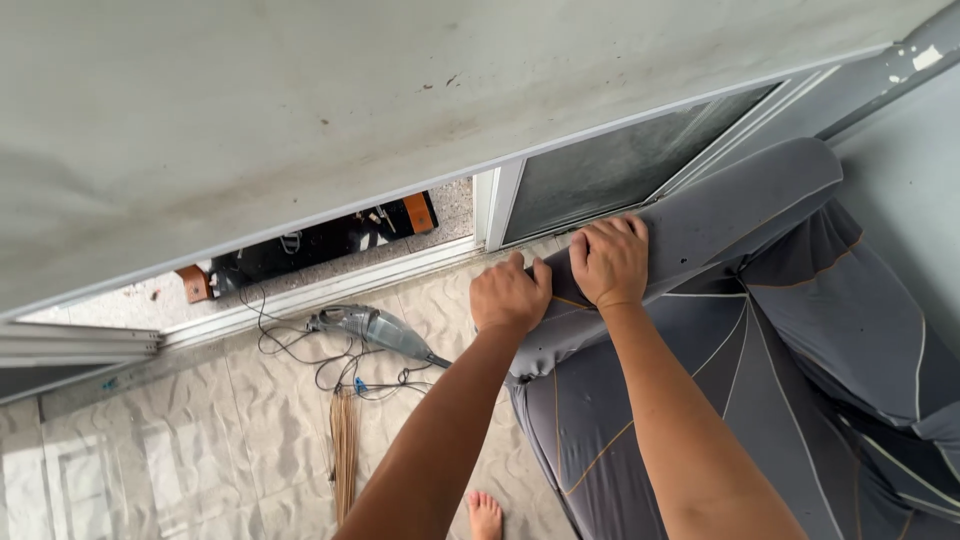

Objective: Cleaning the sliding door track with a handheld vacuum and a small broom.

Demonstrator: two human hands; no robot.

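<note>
Seen from above, a person presses both hands onto a grey cushion [700, 215] wrapped in dark grey fabric with thin orange and white seam lines, set on top of a sofa [800, 400] covered in the same cloth. The left hand [510, 295] closes its fingers over the cushion's near end, while the right hand [610, 262] lies just beside it, fingers curled over the upper edge and gripping the fabric. The cushion's long axis runs from the hands up and to the right, toward a sliding glass door [620, 165] (its white frame meets the floor just behind the knuckles), so nearly all of its length lies beyond the right hand. On the pale patterned tile floor [150, 440] to the left sit a grey handheld vacuum [375, 328] with a tangled black cord, a straw broom [345, 450], and the person's bare foot [485, 515].
</note>
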